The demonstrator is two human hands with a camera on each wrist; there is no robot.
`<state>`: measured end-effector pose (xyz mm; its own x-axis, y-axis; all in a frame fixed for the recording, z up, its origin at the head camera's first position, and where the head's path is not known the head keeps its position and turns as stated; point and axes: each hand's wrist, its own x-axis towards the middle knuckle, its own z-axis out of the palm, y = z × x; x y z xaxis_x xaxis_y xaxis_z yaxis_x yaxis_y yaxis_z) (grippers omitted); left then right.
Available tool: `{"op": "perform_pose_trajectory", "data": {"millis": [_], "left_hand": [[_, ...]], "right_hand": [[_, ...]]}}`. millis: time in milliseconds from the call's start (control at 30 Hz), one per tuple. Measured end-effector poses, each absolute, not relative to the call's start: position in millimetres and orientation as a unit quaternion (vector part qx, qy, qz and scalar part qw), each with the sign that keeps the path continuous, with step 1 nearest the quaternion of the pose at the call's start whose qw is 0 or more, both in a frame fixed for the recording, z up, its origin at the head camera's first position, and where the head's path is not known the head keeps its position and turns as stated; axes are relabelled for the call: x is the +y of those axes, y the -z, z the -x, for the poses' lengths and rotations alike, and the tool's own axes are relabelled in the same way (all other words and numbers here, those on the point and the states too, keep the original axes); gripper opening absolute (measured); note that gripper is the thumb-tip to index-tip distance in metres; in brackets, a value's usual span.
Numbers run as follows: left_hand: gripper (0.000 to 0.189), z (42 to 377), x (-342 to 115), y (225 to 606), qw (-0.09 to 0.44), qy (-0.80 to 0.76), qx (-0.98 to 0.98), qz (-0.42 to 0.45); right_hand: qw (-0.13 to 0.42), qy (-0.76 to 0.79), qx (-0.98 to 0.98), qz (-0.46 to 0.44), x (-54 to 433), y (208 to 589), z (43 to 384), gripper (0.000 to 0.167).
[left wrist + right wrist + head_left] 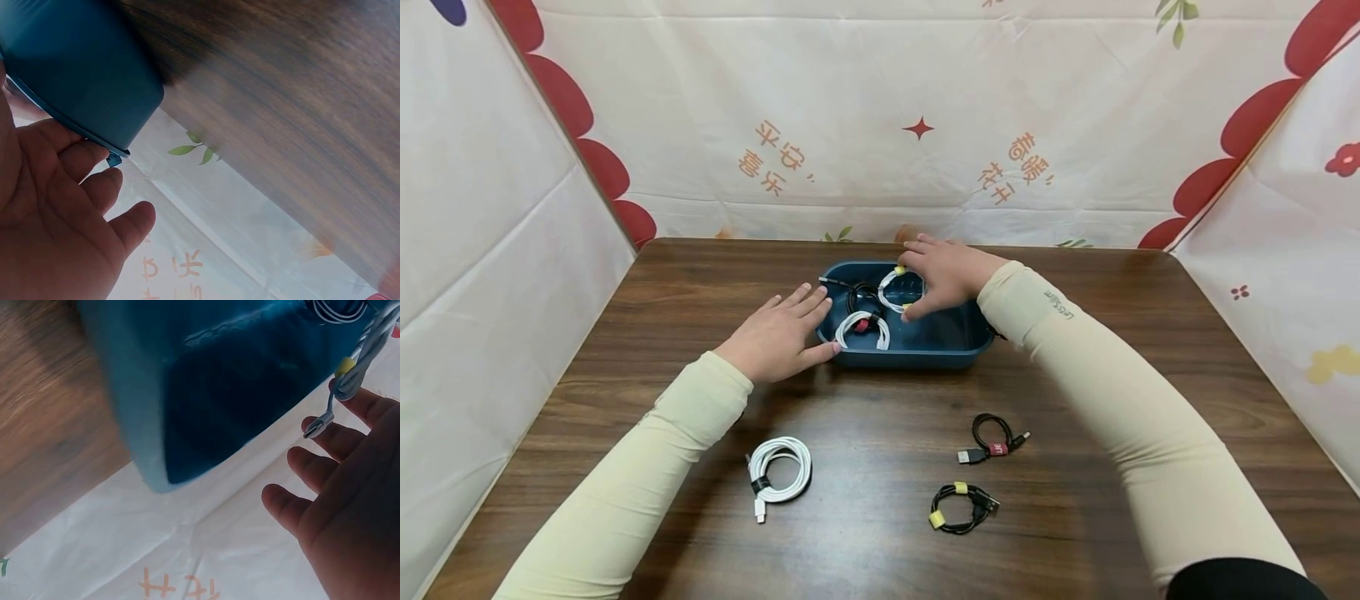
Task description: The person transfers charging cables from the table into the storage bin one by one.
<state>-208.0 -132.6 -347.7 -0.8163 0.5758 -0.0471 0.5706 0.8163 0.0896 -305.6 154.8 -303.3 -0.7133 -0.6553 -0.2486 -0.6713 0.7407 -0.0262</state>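
Note:
A dark blue bin [917, 358] stands near the table's back edge. My left hand [781, 333] rests against its left end, fingers stretched out and thumb at the front rim. Over the bin, my right hand [951, 271] pinches a coiled white cable [886, 292] with yellow ties; its metal plug [317, 427] hangs by the fingers in the right wrist view. Inside the bin's left part lie another white coiled cable [842, 333] and a black cable [853, 298], partly overlapping, with a red tie among them.
Nearer the front of the wooden table [865, 517] lie a thick white coiled cable [805, 467], a black cable with a red tie [977, 429] and a black cable with yellow ties [951, 527]. A printed white cloth [865, 100] hangs behind the table.

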Motion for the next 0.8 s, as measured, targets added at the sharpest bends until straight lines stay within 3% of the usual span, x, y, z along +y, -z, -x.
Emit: {"op": "perform_pose_trajectory", "data": {"millis": [800], "left_hand": [[0.078, 207.5, -132.3, 349.6, 0.047, -0.038, 0.956, -0.288]], "right_hand": [[0.204, -0.020, 0.935, 0.288, 129.2, 313.3, 306.9, 0.093]]}}
